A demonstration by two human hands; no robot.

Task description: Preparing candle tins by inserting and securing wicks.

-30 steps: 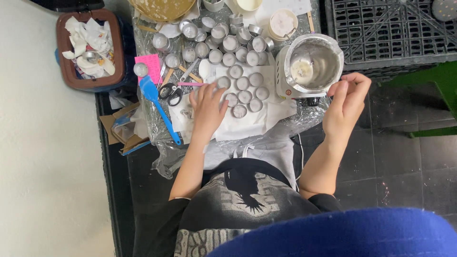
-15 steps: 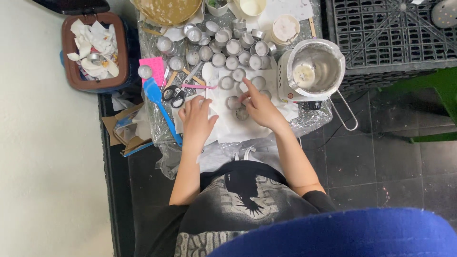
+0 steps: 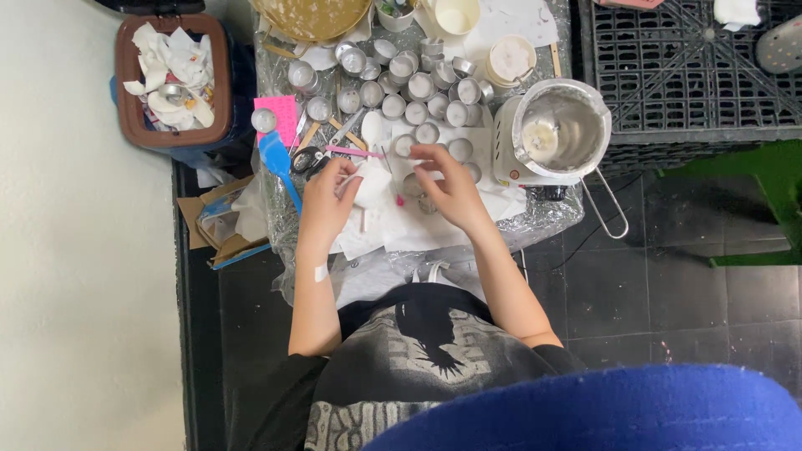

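Several small round metal cups (image 3: 416, 110) stand in rows on a foil-covered table (image 3: 543, 219). My right hand (image 3: 451, 185) hovers over the nearest cups on white paper (image 3: 418, 230). Its fingers curl together above one cup (image 3: 404, 146), and what they pinch is too small to make out. My left hand (image 3: 327, 199) rests on the paper to the left, its fingertips closed on a small white piece (image 3: 351, 174). A thin pink stick (image 3: 355, 152) lies between the two hands.
A metal pot (image 3: 558, 134) with pale wax sits on a white heater to the right, handle pointing toward me. Scissors (image 3: 307, 159), a blue spatula (image 3: 277, 160) and a pink note (image 3: 276, 114) lie left. A brown bin (image 3: 125, 83) of crumpled paper, a cardboard box (image 3: 219, 224) and a black crate (image 3: 685, 67) stand around the table.
My right hand came in from beside the pot to the cups at the table's middle. My left hand went from lying flat on the paper to pinching at a white piece.
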